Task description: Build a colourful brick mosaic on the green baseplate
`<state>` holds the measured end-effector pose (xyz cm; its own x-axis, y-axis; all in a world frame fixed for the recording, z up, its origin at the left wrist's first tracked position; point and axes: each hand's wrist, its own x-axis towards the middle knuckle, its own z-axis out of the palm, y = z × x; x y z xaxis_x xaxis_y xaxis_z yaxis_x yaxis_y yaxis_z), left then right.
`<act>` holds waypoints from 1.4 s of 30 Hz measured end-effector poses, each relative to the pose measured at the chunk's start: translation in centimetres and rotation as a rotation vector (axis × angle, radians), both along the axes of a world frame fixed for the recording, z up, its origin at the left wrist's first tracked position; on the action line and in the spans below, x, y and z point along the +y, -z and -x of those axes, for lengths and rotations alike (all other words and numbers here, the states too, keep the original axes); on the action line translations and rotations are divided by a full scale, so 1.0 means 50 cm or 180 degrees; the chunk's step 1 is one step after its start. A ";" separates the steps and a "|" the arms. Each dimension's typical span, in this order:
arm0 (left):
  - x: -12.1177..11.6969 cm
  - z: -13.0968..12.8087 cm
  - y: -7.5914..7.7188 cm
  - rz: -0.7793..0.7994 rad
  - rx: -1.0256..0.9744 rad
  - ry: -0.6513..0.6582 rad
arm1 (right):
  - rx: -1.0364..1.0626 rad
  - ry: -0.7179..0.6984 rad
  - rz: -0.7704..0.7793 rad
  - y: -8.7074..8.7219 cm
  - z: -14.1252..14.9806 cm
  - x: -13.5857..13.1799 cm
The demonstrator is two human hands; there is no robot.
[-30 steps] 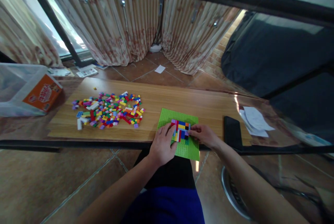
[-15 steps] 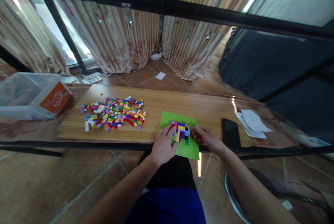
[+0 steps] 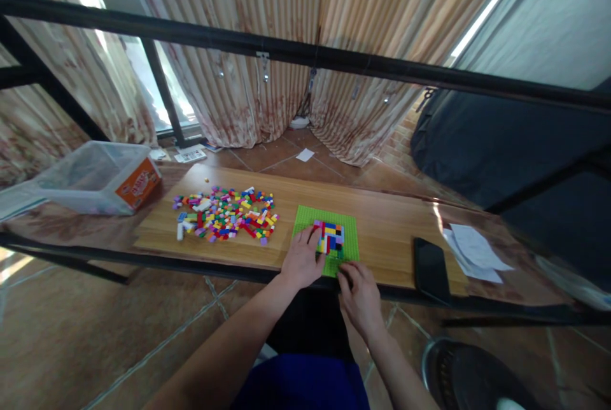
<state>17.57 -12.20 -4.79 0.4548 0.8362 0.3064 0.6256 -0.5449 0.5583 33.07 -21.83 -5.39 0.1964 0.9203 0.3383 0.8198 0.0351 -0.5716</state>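
A green studded baseplate (image 3: 351, 225) lies on the wooden table by its front edge. On it sits a flat block of joined toy bricks (image 3: 333, 239) in red, blue, yellow, white, purple and black. My left hand (image 3: 303, 260) rests over the plate's left part, thumb and fingers apart, fingertips at the left side of the joined bricks. Curled at the front edge of the plate, my right hand (image 3: 361, 292) grips it with thumb and fingers. The undersides of the right fingers are hidden.
Many loose bricks (image 3: 229, 214) are spread over the table's left part. A clear plastic box (image 3: 95, 174) with an orange label stands beyond the left end. Toward the right lie a black phone (image 3: 431, 268) and white papers (image 3: 477, 251). A dark bar (image 3: 296, 50) crosses above.
My right hand has gone from the right side of the bricks to the plate's front edge. The plate has shifted back and turned straighter on the table. My left hand stays beside the bricks.
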 end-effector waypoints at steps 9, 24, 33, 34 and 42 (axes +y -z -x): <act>-0.002 -0.001 -0.005 0.0017 -0.0060 -0.0002 | -0.0260 -0.0003 -0.0275 0.044 -0.003 0.003; -0.152 0.269 0.017 -0.0016 -0.0223 -0.0612 | -0.0561 0.0120 -0.0417 0.073 -0.007 0.012; -0.085 0.441 0.013 -0.0122 -0.0158 -0.1950 | -0.0984 -0.0019 -0.0302 0.083 -0.034 0.035; -0.074 0.459 0.007 -0.0113 -0.0105 -0.2133 | -0.1040 -0.0019 -0.0290 0.084 -0.035 0.038; 0.018 0.543 -0.036 0.0203 0.0644 -0.2753 | -0.1418 0.0043 -0.0170 0.092 -0.045 0.056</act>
<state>-9.58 -11.30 -2.97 -0.3032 0.9248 0.2297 0.8935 0.1922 0.4058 35.33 -19.01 -10.01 0.0326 0.8977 0.4394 0.9862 0.0426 -0.1603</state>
